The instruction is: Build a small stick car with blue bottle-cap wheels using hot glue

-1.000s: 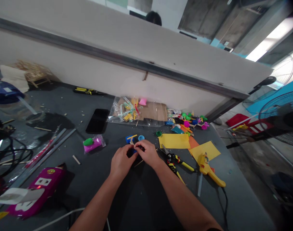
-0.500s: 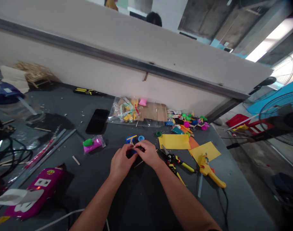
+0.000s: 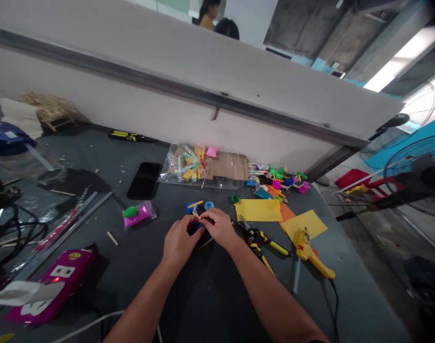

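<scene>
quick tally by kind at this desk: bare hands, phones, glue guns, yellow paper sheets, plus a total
Hands, left hand and right hand: 2
Phone: 1
Glue gun: 1
Yellow sheets: 2
Total: 6

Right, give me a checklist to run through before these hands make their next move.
1. Left hand and right hand together at the work: ok, fingertips close together.
2. Firm grip on the small pale piece: cannot tell, fingers hide most of it.
3. Yellow glue gun out of the hands: ok, lying off to the right.
4. Glue gun hot: cannot tell.
5. Glue gun clear of the yellow sheet: not ok, they overlap in this view.
6. Black smartphone clear of both hands: ok.
</scene>
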A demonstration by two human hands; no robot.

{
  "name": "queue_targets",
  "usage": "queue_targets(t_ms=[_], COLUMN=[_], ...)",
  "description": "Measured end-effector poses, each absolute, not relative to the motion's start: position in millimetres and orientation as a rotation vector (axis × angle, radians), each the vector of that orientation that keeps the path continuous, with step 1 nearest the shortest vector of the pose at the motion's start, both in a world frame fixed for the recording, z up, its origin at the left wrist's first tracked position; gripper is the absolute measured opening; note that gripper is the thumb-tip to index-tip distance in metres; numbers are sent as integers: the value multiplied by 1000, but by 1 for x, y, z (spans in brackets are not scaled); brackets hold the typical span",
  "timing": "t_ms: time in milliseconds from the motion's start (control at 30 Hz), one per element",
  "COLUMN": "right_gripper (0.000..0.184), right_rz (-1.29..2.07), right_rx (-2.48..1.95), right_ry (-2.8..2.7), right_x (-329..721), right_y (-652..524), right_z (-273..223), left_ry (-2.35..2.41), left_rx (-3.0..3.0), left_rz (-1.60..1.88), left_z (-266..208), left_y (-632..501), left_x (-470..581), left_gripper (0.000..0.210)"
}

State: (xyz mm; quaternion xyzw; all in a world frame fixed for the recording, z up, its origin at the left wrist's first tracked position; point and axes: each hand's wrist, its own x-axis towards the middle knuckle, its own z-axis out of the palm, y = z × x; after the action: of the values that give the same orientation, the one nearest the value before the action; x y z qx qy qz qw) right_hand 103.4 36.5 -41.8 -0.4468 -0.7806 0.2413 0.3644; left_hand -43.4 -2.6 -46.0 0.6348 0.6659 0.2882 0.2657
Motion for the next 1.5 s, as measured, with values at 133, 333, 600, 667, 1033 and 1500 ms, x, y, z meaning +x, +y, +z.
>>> queue_targets(t_ms=[133,333,600,667,1033,1500], right_gripper=[10,7,5,5,15,24], right_rz=[631,635,613,603,612,626], right_rx=[-1151,-1159,-1177,-1175,-1184,-1237], right_ry=[-2011,-1994,-1996,-1994,-1949,-1749], right_x=[104,104,103,104,108,106], right_y=[37,37,35,35,32,35], right_z=[-44,-47,-45,-45,-42,-60], left_ry=[1797,1812,1789,1783,1767,1732], left_rx=[1722,1717,1631,1631,1714,1600], left_rz=[771,770,813,808,798,888], left_z=[-45,-44,-45,-45,-45,-51], left_y=[-3,-3,-4,-4,-4,2], left_x=[-44,-43,-43,-43,-46,-48], left_gripper=[21,20,25,25,28,36])
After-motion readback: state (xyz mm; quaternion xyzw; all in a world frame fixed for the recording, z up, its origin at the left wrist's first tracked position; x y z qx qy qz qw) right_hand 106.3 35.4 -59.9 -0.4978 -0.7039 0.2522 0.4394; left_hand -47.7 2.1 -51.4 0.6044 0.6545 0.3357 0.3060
